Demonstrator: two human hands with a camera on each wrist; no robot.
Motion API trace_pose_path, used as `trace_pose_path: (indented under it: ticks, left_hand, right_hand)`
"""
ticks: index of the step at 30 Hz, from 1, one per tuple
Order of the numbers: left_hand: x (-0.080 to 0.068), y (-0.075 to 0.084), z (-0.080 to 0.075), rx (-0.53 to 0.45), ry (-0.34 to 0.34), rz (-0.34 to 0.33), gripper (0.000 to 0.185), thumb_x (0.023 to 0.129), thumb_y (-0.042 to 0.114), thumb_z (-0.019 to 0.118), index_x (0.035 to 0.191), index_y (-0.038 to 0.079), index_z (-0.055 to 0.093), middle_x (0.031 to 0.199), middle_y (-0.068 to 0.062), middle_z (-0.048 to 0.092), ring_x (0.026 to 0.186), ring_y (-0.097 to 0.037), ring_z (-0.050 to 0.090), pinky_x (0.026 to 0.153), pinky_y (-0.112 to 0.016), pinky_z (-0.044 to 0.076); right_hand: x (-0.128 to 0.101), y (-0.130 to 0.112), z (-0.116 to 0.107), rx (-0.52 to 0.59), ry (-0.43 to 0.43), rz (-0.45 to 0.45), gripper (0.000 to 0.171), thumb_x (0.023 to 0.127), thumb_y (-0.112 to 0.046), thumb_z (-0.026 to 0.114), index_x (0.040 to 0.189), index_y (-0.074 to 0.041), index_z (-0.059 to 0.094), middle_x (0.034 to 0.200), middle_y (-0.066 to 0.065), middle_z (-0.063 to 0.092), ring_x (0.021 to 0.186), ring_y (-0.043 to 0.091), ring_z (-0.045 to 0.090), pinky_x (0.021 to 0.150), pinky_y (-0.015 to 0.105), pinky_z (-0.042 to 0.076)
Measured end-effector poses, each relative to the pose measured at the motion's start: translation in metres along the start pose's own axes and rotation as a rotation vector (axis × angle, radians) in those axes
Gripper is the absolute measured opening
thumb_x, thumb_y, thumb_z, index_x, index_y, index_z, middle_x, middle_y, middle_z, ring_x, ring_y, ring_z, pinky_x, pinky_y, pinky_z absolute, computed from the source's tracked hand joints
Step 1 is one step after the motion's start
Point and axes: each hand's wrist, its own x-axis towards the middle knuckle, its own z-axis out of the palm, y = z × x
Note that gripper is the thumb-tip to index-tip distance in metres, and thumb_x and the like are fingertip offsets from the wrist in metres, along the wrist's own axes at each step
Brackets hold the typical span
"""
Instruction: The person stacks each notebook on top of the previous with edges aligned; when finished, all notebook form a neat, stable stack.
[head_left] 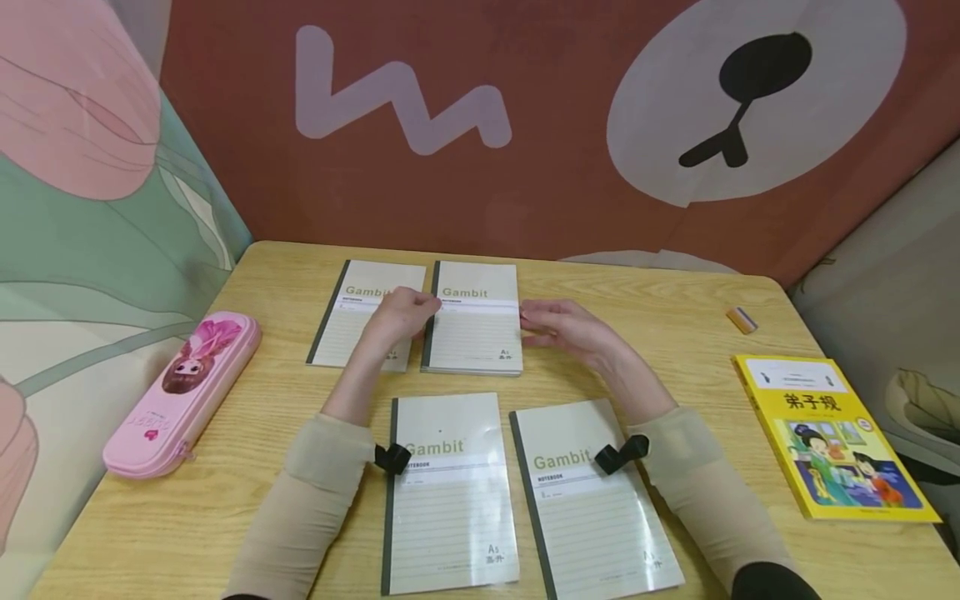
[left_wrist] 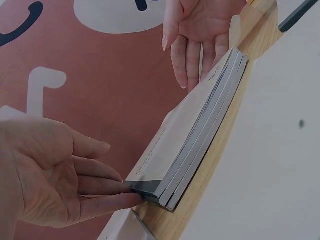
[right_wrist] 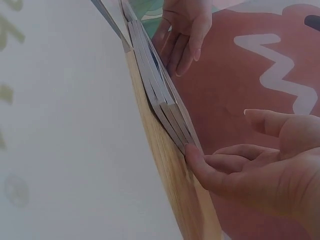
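Note:
A stack of three pale "Gambit" notebooks (head_left: 476,329) lies at the far middle of the wooden table (head_left: 675,333). My left hand (head_left: 405,315) touches its dark spine edge with straight fingers (left_wrist: 107,197). My right hand (head_left: 558,327) presses its fingertips (right_wrist: 197,157) against the opposite edge. The stack (left_wrist: 200,130) lies flat between the two hands, its layered edges (right_wrist: 160,95) showing in the right wrist view. Neither hand curls round anything.
A single notebook (head_left: 360,325) lies just left of the stack, and two more (head_left: 450,492) (head_left: 592,508) lie near me under my forearms. A pink pencil case (head_left: 183,392) sits at the left, a yellow picture book (head_left: 832,433) and an eraser (head_left: 741,320) at the right.

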Motion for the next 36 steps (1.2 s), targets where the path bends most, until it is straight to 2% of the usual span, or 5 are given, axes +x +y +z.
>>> trace_pose_path:
  ticks: [9, 16, 23, 29, 36]
  left_hand:
    - [-0.0006, 0.0009, -0.001, -0.003, 0.001, -0.001, 0.037, 0.108, 0.034, 0.049, 0.116, 0.007, 0.073, 0.091, -0.011, 0.058, 0.074, -0.02, 0.049, 0.066, -0.031, 0.039]
    - [-0.0004, -0.0001, 0.0003, 0.002, 0.014, 0.026, 0.038, 0.108, 0.032, 0.049, 0.097, 0.002, 0.07, 0.064, 0.0, 0.042, 0.063, -0.018, 0.044, 0.06, -0.031, 0.035]
    - [-0.0002, -0.002, 0.0014, -0.006, 0.022, 0.032, 0.04, 0.108, 0.032, 0.049, 0.092, 0.001, 0.065, 0.065, -0.001, 0.043, 0.065, -0.019, 0.045, 0.062, -0.031, 0.036]
    - [-0.0001, -0.002, 0.0004, -0.026, 0.016, 0.005, 0.039, 0.108, 0.033, 0.049, 0.121, 0.005, 0.072, 0.112, -0.014, 0.067, 0.086, -0.025, 0.058, 0.072, -0.031, 0.044]
    - [0.0014, -0.0008, -0.0004, -0.036, -0.016, -0.037, 0.048, 0.108, 0.035, 0.049, 0.145, 0.005, 0.058, 0.151, -0.016, 0.055, 0.119, -0.03, 0.063, 0.106, -0.044, 0.052]
  right_hand:
    - [0.0006, -0.0001, -0.0003, -0.009, -0.002, -0.001, 0.055, 0.11, -0.015, 0.046, 0.158, 0.006, 0.03, 0.166, 0.02, 0.035, 0.153, 0.035, 0.035, 0.124, 0.053, 0.037]
    - [0.0, 0.0, -0.0008, -0.017, -0.007, -0.001, 0.056, 0.11, -0.016, 0.047, 0.159, 0.006, 0.029, 0.167, 0.019, 0.032, 0.154, 0.036, 0.034, 0.124, 0.053, 0.038]
    - [0.0002, 0.0005, 0.0, -0.042, -0.006, -0.006, 0.055, 0.11, -0.016, 0.046, 0.158, 0.006, 0.031, 0.167, 0.019, 0.032, 0.154, 0.035, 0.034, 0.123, 0.05, 0.04]
    - [0.0006, 0.0008, 0.0016, -0.035, 0.005, -0.005, 0.055, 0.109, -0.015, 0.047, 0.158, 0.006, 0.031, 0.166, 0.02, 0.034, 0.155, 0.035, 0.033, 0.123, 0.051, 0.041]
    - [-0.0009, -0.001, 0.0018, -0.011, 0.014, 0.018, 0.056, 0.109, -0.016, 0.048, 0.158, 0.006, 0.031, 0.166, 0.019, 0.034, 0.155, 0.035, 0.033, 0.124, 0.053, 0.038]
